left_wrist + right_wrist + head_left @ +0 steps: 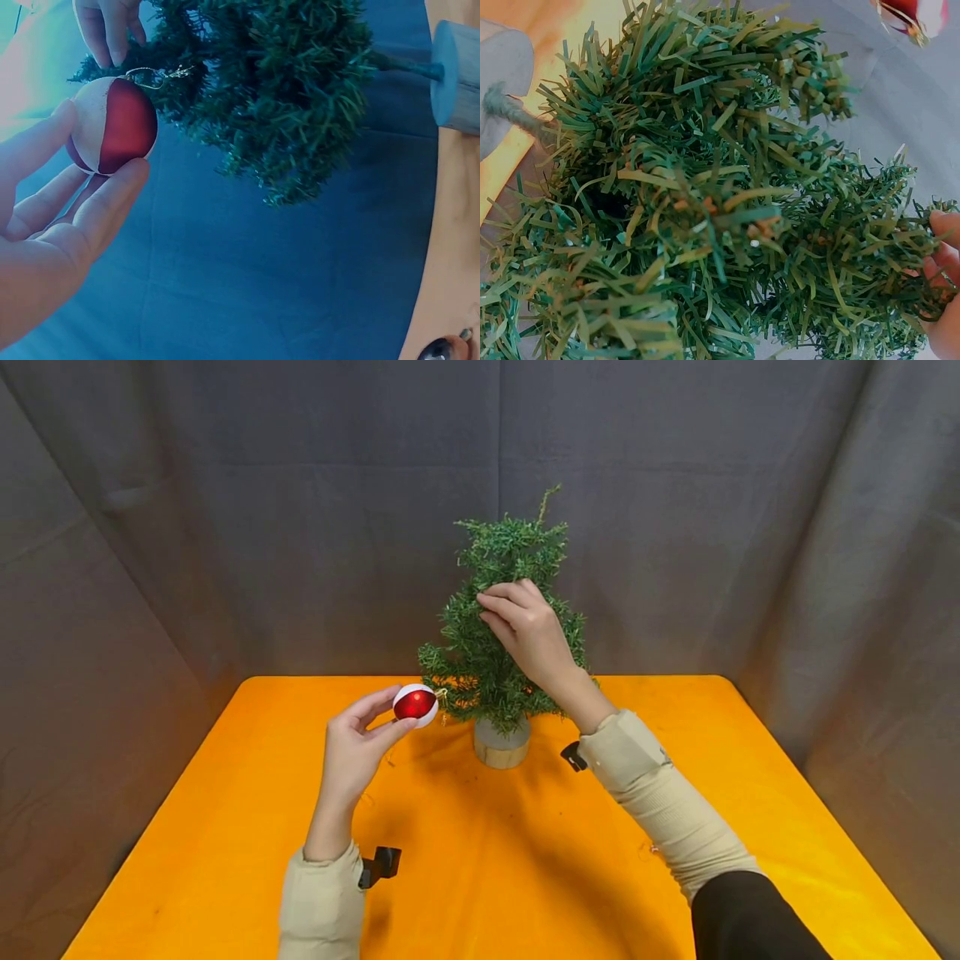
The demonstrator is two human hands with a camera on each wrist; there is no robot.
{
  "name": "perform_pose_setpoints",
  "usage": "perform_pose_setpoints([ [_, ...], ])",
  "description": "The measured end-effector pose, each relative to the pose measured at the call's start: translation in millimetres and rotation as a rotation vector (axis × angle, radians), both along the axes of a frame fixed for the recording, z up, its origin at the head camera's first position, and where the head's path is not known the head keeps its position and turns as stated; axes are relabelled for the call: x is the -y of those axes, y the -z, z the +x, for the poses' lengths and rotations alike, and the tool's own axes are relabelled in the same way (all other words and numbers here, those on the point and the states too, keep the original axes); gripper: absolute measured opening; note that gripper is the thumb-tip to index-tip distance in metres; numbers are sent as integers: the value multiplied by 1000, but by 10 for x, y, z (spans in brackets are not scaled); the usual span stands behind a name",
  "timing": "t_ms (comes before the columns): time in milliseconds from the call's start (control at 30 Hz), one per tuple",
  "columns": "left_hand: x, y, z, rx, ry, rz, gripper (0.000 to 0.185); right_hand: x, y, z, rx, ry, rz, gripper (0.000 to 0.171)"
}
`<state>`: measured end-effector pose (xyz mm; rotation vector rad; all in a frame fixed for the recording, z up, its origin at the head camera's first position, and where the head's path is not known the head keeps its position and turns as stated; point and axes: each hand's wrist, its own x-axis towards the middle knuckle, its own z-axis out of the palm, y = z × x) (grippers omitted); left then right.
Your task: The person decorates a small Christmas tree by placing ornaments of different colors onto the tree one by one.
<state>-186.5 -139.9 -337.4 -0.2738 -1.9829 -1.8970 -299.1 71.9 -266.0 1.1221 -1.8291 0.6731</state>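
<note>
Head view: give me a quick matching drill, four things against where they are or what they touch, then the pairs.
Things:
1. left hand
2. right hand
3. wooden base
4. ornament

States:
A. stands on the orange table
B. red and white, beside the tree's lower branches
C. grips the tree at mid-height
D. pinches the ball

Pairs: 1-D, 2-C, 3-A, 4-B
</note>
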Motion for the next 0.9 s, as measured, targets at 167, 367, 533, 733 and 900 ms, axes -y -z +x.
perform_pose_setpoints([
  [167, -30, -72, -38, -28, 13, 1, 42, 1, -4, 7, -1, 1, -2, 18],
  [367, -32, -116, -77, -37, 23, -1, 42, 7, -5, 6, -4, -6, 1, 19],
  [533, -47, -158, -90, -51, 18, -6, 41, 9, 9, 14, -7, -12, 2, 19],
  [733, -88, -227, -124, -95, 13, -11, 41, 2, 29, 12, -16, -20, -16, 21],
  [900, -127, -262, -159, -116, 18, 11, 39, -9, 42, 12, -22, -25, -25, 21],
])
